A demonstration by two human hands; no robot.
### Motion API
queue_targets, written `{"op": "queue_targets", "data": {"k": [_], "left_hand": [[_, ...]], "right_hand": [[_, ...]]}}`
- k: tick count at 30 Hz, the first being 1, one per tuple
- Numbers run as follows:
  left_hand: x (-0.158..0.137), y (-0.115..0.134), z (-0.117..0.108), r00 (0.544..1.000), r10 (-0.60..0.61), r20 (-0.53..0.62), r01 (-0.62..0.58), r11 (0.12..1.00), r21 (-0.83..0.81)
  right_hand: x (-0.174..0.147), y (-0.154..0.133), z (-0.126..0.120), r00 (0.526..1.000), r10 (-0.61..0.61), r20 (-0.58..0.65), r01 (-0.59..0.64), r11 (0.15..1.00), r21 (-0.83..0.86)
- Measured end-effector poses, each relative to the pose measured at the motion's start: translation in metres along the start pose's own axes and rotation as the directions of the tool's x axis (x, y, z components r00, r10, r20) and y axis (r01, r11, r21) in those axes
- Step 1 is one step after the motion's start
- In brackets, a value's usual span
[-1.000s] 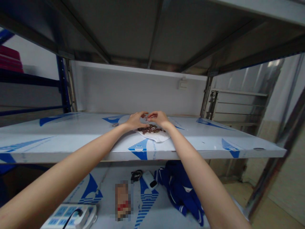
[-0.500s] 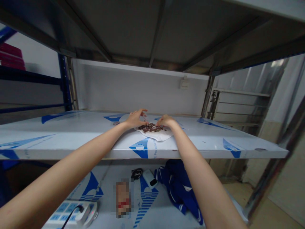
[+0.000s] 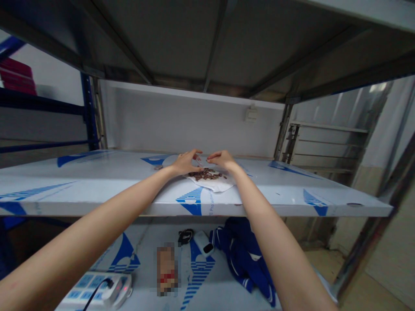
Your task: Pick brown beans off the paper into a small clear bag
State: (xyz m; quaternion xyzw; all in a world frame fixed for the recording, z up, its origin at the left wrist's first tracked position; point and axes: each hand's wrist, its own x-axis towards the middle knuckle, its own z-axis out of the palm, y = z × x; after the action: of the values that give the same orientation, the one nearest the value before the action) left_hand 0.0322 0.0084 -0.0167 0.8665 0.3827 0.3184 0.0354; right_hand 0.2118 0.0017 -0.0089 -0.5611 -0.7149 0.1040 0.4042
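Up on the far middle of the shelf (image 3: 97,185), a heap of small dark pieces (image 3: 205,174) lies on a white sheet (image 3: 215,184), its long axis running left to right. Both hands hover at its far edge: the left hand (image 3: 184,163) at the left end, the right hand (image 3: 223,160) at the right, about equally near. The heap sits just nearside of the fingertips (image 3: 210,155). Fingers curl, pinching toward each other; whether they grip a piece I cannot tell.
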Motion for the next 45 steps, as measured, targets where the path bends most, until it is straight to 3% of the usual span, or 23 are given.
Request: {"op": "queue_targets", "data": {"k": [3,7,9,12,15,19,25,30,34,37,41,45], "left_hand": [[-0.001,0.002,0.001,1.0,0.008,0.013,-0.007,0.999,-0.053],[0.0,0.001,0.001,1.0,0.004,0.005,-0.004,0.997,-0.081],[0.001,-0.002,0.001,1.0,0.001,-0.01,-0.002,0.996,-0.085],[0.003,-0.008,0.002,0.999,0.003,-0.047,-0.007,0.997,-0.08],[0.005,-0.013,0.003,0.997,0.001,-0.077,-0.005,0.999,-0.051],[0.006,-0.016,0.004,0.997,0.001,-0.072,-0.003,1.0,-0.023],[0.005,-0.015,0.003,0.999,0.012,-0.044,-0.012,1.0,0.005],[0.004,-0.014,0.002,1.0,-0.002,-0.018,0.002,1.0,0.027],[0.001,-0.009,0.001,0.999,-0.032,-0.013,0.032,0.999,0.029],[-0.002,-0.003,0.0,0.999,-0.037,0.0,0.037,0.999,-0.006],[-0.002,0.0,0.0,0.999,-0.046,-0.001,0.046,0.999,-0.028],[-0.001,-0.002,-0.002,0.999,-0.046,-0.028,0.045,0.999,-0.009]], "right_hand": [[0.003,-0.003,0.005,0.994,-0.101,0.032,0.093,0.977,0.19],[0.004,-0.003,0.007,0.986,-0.167,0.012,0.163,0.975,0.15],[0.003,-0.005,0.003,0.989,-0.14,-0.049,0.145,0.982,0.121],[0.001,-0.007,-0.005,0.995,0.002,-0.097,0.0,1.0,0.021],[-0.004,-0.008,-0.01,0.99,0.131,0.054,-0.124,0.985,-0.117],[-0.009,-0.009,-0.008,0.934,0.214,0.285,-0.123,0.944,-0.305],[-0.011,-0.011,-0.004,0.927,0.227,0.298,-0.101,0.917,-0.385],[-0.012,-0.013,-0.005,0.955,0.186,0.231,-0.08,0.912,-0.402],[-0.005,-0.009,-0.005,0.997,0.033,0.069,-0.024,0.992,-0.122],[0.001,-0.004,-0.001,0.997,-0.08,0.005,0.08,0.996,0.024],[0.003,-0.002,0.002,0.992,-0.124,0.034,0.124,0.992,-0.003],[-0.003,-0.01,-0.002,0.999,-0.032,-0.02,0.028,0.983,-0.182]]}}
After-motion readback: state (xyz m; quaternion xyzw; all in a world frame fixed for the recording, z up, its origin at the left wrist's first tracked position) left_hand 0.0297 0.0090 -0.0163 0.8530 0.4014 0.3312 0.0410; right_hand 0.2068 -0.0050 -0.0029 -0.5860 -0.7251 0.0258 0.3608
